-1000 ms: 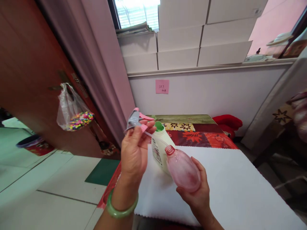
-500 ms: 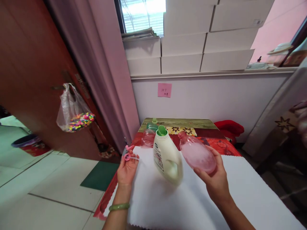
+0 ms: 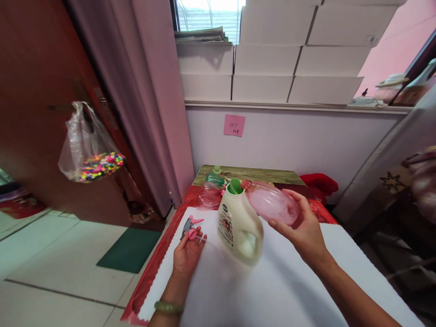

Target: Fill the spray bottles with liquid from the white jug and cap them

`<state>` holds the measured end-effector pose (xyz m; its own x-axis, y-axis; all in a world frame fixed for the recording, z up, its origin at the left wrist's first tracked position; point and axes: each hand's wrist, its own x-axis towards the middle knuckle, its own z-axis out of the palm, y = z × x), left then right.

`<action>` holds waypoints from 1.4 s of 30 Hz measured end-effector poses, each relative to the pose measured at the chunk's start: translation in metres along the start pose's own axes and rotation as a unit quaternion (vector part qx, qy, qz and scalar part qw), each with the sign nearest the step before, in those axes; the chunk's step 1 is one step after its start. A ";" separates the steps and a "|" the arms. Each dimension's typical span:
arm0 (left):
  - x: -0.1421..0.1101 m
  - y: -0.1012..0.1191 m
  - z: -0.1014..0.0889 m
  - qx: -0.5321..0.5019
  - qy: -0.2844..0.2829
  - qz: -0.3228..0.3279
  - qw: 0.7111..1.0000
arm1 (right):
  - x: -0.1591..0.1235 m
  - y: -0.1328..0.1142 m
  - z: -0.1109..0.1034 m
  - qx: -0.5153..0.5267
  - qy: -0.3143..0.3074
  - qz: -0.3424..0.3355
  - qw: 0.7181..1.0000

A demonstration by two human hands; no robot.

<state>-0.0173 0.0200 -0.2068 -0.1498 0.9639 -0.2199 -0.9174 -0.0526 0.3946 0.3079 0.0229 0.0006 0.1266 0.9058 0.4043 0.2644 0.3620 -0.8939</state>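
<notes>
My right hand (image 3: 304, 227) grips the base of a clear pink spray bottle (image 3: 270, 202), tilted with its open neck beside the mouth of a large cream detergent jug (image 3: 235, 227). A green funnel (image 3: 235, 185) sits in the jug's mouth. Pale liquid shows inside the pink bottle. In my left hand (image 3: 187, 254), over the white cloth at the left, I hold a pink and grey spray trigger head (image 3: 192, 229) with a thin white tube. Behind the jug lie another clear pink bottle (image 3: 209, 195) and a green bottle (image 3: 214, 178).
A white cloth (image 3: 289, 281) covers the table over a red cover (image 3: 139, 290). White boxes (image 3: 265, 61) stack on the sill behind. A plastic bag of colourful pieces (image 3: 91, 154) hangs from the door at left. A red item (image 3: 318, 186) sits at the back right.
The pink bottle has tipped further and its neck has come in to the jug's mouth. My left hand with the spray head has moved right and slightly down. The view has shifted.
</notes>
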 end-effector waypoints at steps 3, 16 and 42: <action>0.001 -0.001 0.000 0.006 0.000 -0.004 1.000 | 0.001 0.000 0.004 -0.003 -0.012 -0.011 1.000; 0.002 -0.001 0.001 0.009 0.015 -0.015 1.000 | 0.012 -0.016 -0.007 -0.124 -0.023 -0.043 0.991; -0.004 -0.002 0.014 0.025 0.051 -0.010 0.998 | 0.016 -0.027 -0.018 -0.178 -0.027 -0.089 0.980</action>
<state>-0.0102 0.0197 -0.1943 -0.1716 0.9328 -0.3170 -0.9014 -0.0188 0.4326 0.3196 0.0239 0.0351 -0.0006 0.8497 0.5272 0.5957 0.4237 -0.6823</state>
